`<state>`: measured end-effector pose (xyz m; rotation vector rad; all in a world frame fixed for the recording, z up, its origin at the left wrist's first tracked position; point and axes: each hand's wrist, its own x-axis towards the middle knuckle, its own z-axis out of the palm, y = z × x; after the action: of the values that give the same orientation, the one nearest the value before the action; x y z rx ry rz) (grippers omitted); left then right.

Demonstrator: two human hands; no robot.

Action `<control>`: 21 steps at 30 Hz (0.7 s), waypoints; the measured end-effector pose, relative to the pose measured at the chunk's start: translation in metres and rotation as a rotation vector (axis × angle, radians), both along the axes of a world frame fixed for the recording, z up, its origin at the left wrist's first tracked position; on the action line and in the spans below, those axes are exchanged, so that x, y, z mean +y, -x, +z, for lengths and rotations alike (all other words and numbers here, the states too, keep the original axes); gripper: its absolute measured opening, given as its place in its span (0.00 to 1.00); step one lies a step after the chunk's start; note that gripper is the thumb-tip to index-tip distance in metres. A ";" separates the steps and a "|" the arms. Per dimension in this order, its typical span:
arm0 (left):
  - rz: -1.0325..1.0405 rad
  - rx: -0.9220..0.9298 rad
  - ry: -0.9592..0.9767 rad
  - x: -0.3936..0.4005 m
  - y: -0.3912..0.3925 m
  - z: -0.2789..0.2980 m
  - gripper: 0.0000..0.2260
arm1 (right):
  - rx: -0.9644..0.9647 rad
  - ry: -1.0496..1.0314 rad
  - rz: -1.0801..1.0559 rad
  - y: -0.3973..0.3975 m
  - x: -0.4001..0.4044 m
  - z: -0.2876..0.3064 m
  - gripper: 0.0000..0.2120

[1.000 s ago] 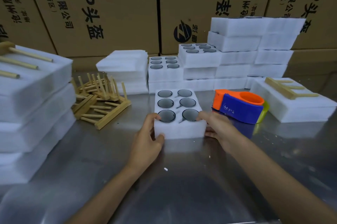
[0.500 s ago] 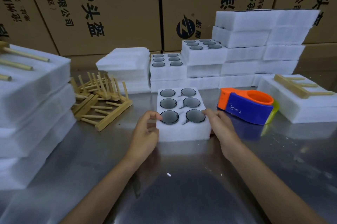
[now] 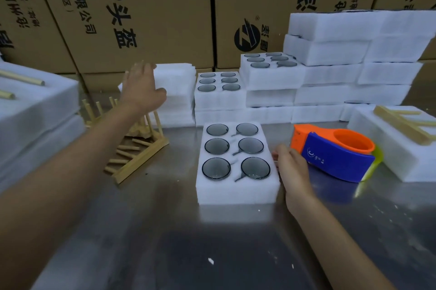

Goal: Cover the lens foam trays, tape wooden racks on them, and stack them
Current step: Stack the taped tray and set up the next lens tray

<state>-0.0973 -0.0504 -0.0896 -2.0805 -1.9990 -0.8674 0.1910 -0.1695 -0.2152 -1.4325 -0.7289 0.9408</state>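
White foam dominates the steel tabletop (image 3: 236, 254), and the report runs from its left edge. A stack of covered trays (image 3: 35, 124) stands at far left with wooden pegs lying on top. Just right of it sits a loose pile of wooden racks (image 3: 139, 148), untouched.

The left hand (image 3: 141, 86) has left the near-left corner of the working tray, which it was gripping half a second ago, and now reaches up and back to the pile of flat foam cover sheets (image 3: 177, 91) at the rear. Its fingers are spread and released, the fingertips at or on the pile's left edge; contact cannot be confirmed, as the hand is blurred.

The open lens foam tray (image 3: 236, 190) lies at centre on the tabletop, six dark lenses exposed in its wells, no cover on it yet. The right hand (image 3: 292, 169) remains against the tray's right side, fingers loosely curled, steadying rather than grasping. Just beside it rests the orange and blue tape dispenser (image 3: 335, 155), idle.

Assessment: positioning of the tray appears finished and the covering step is beginning. A sheet must be fetched before any rack is taped. Finished work at far right, a covered tray with rack (image 3: 401, 143), shows the target condition.
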 end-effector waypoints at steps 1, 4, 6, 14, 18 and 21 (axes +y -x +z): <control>0.006 0.059 0.063 0.008 0.004 0.000 0.26 | 0.002 0.000 0.003 -0.001 0.002 -0.001 0.12; 0.003 0.105 0.173 0.015 0.013 -0.003 0.21 | 0.027 0.018 0.016 -0.003 0.005 -0.001 0.11; -0.026 0.151 0.077 0.009 0.015 -0.008 0.17 | 0.039 0.029 0.019 -0.005 0.006 -0.001 0.11; -0.016 0.430 -0.280 -0.034 0.007 -0.006 0.15 | 0.009 0.022 0.013 -0.004 0.002 -0.001 0.11; -0.061 0.522 -0.377 -0.066 -0.010 0.003 0.18 | 0.018 0.014 0.020 -0.007 -0.001 -0.004 0.09; -0.130 0.629 -0.415 -0.098 -0.036 0.002 0.20 | 0.025 0.011 0.028 -0.009 -0.004 -0.006 0.08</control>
<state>-0.0614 -0.1479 -0.0877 -1.9274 -1.2556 -0.4924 0.2004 -0.1740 -0.2208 -1.4210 -0.7275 0.9839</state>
